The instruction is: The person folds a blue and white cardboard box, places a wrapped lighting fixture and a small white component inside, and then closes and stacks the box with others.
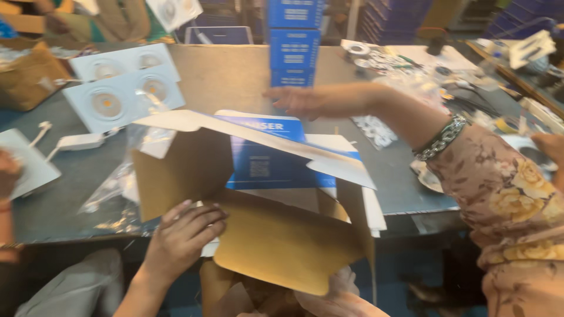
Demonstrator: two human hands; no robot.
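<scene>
Cardboard fills the middle: an open carton [276, 235], brown inside with blue and white printed flaps, tilts over the near edge of the grey table [64, 199], hiding its own bottom. My left hand [179, 238] presses flat on its left flap, fingers spread. My right hand [346, 302] is mostly hidden beneath the carton; its grip cannot be told. A co-worker's floral sleeve [511, 199] crosses from the right, blurred hand [299, 100] open near stacked blue boxes [294, 44]. White square lamp fittings [126, 88] lie far left.

The open cardboard box [282, 235] hides the right hand below it; the stacked blue boxes [295, 41] behind it are cut off above.
</scene>
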